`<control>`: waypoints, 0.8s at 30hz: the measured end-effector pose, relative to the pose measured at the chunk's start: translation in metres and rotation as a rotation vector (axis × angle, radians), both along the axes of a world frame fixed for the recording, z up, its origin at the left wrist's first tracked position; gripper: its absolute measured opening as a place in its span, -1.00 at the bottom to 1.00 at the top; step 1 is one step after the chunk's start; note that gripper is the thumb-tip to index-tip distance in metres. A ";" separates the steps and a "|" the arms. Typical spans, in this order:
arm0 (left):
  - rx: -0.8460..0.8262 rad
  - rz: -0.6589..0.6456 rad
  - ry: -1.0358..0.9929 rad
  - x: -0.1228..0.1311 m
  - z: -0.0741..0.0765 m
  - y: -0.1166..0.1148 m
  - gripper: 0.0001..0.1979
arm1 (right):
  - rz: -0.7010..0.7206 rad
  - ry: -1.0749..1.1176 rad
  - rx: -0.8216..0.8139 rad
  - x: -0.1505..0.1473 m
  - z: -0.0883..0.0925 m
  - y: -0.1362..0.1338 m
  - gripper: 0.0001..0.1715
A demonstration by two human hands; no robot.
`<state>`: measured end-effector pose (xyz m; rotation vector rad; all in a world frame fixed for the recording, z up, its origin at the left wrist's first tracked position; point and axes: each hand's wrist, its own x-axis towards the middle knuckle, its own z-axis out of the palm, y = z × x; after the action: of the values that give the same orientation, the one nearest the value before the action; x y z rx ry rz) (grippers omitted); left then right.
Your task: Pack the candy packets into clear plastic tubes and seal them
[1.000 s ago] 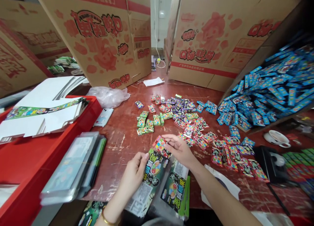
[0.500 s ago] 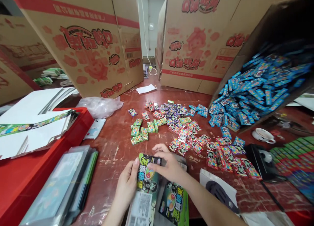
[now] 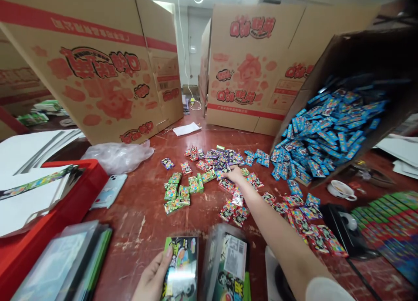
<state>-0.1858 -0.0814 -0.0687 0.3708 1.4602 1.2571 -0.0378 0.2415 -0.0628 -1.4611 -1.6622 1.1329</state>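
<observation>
My left hand [image 3: 155, 270] grips the left edge of a green-and-black printed candy pack [image 3: 183, 259] in glossy clear plastic, thumb on its front. Beside it, apart from both hands, lies a second clear-plastic pack [image 3: 230, 262] with a white label. My right hand [image 3: 234, 175] reaches forward to the heap of small purple candy packets [image 3: 225, 157], fingers pinched on a packet at its near edge; the fingertips are partly hidden. Green candy packets [image 3: 178, 192] lie to the left of that hand, and red candy packets [image 3: 240, 214] are spread nearer me and to the right.
A tipped carton [image 3: 295, 105] spills blue packets [image 3: 323, 140] at right. Large cartons [image 3: 241, 75] stand behind. On the left are a red tray [image 3: 88, 183], a phone [image 3: 109, 190] and stacked plastic sleeves [image 3: 62, 262]. A cup [image 3: 341, 190] and black tape dispenser [image 3: 342, 231] sit right.
My right hand has left the printed packs and stretched forward to the purple packets. My left hand has moved slightly left and down with its pack. The view has tilted up.
</observation>
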 end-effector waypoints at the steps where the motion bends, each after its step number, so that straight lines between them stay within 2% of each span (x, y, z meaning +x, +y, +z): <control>1: 0.010 0.001 0.015 0.002 0.000 0.003 -0.53 | 0.030 0.018 -0.020 0.007 0.000 -0.009 -0.52; 4: 0.028 -0.002 0.116 0.007 -0.004 0.013 -0.50 | 0.200 0.185 -0.099 0.030 0.000 -0.053 -0.59; 7: 0.090 -0.071 0.198 0.016 -0.008 0.023 -0.51 | 0.327 0.450 -0.148 0.038 -0.002 -0.104 -0.63; 10: 0.162 -0.147 0.215 0.028 -0.009 0.026 -0.53 | 0.234 0.570 -0.203 0.030 -0.006 -0.144 -0.63; 12: 0.187 -0.167 0.191 0.034 -0.007 0.025 -0.56 | 0.185 0.580 -0.197 0.024 -0.007 -0.160 -0.62; 14: 0.197 -0.169 0.159 0.038 -0.002 0.022 -0.58 | 0.278 0.550 -0.135 0.026 -0.005 -0.168 -0.60; 17: 0.216 -0.215 0.172 0.039 0.008 0.014 -0.61 | 0.669 0.436 -0.098 0.042 0.006 -0.168 -0.39; 19: 0.220 -0.282 0.228 0.039 0.016 0.011 -0.64 | 0.903 0.376 -0.127 0.054 0.015 -0.165 -0.41; 21: 0.214 -0.352 0.291 0.040 0.022 0.008 -0.65 | 0.990 0.360 -0.129 0.062 0.023 -0.164 -0.55; 24: 0.225 -0.460 0.369 0.043 0.026 0.008 -0.64 | 0.965 0.336 -0.040 0.065 0.031 -0.165 -0.80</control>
<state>-0.1426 -0.0737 -0.0428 1.0728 1.4258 1.0075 0.0272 0.0764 -0.0320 -0.3674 -2.1249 1.7772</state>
